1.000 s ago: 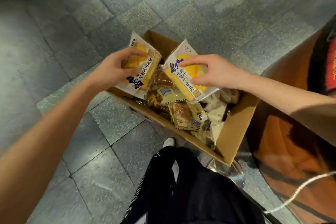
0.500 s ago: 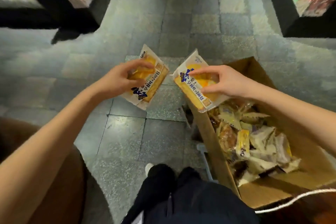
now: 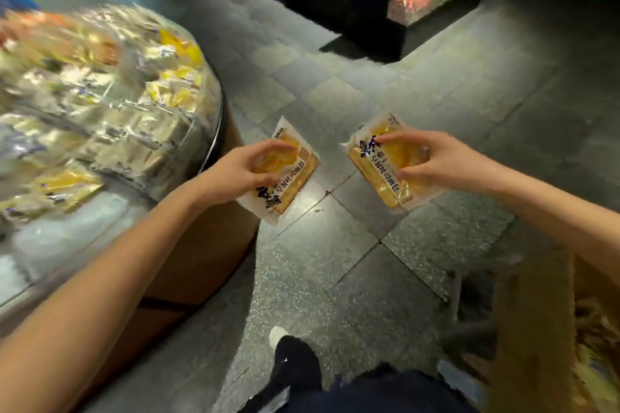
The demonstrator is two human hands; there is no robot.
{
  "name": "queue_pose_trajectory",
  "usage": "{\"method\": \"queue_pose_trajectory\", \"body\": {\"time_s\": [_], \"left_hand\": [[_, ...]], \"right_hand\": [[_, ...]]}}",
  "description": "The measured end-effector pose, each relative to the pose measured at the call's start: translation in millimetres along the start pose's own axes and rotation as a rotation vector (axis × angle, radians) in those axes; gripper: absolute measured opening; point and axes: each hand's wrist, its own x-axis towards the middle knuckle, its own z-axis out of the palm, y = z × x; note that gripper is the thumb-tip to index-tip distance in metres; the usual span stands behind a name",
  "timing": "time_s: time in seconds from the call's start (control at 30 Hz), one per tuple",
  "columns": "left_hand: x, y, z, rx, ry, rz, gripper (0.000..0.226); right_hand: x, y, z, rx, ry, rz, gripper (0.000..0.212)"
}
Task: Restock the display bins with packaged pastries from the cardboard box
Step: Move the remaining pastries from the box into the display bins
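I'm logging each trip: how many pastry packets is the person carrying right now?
2. One packet in the left hand, a second packet in the right hand; none visibly tucked behind.

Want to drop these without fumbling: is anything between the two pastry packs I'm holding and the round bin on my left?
Nothing visible. The left pack and right pack hang over bare floor, right of the bin, which is already heaped.

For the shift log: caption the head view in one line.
Beside the round display bin, left hand grips left pastry pack, right hand grips right pastry pack.
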Motion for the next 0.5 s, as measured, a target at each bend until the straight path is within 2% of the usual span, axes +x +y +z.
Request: {"method": "queue_pose_trajectory", "body": {"time_s": [0.17, 0.27, 0.5], "left_hand": [[-60.0, -77.9, -81.5, -0.034, 0.121, -0.085, 0.050], [-93.5, -119.0, -123.9, -0.067, 0.182, -0.144, 0.049], [-180.0, -205.5, -194.3, -0.093, 0.336, -0.270, 0.052]], "right_hand": [[88.1, -64.9, 66.1, -0.018, -0.119, -0.052, 0.061], [138.1, -106.9, 112.8, -0.054, -0.251, -0.093, 0.062], [226.3, -195.0, 217.2, -0.178, -0.476, -0.196, 0.052]]}}
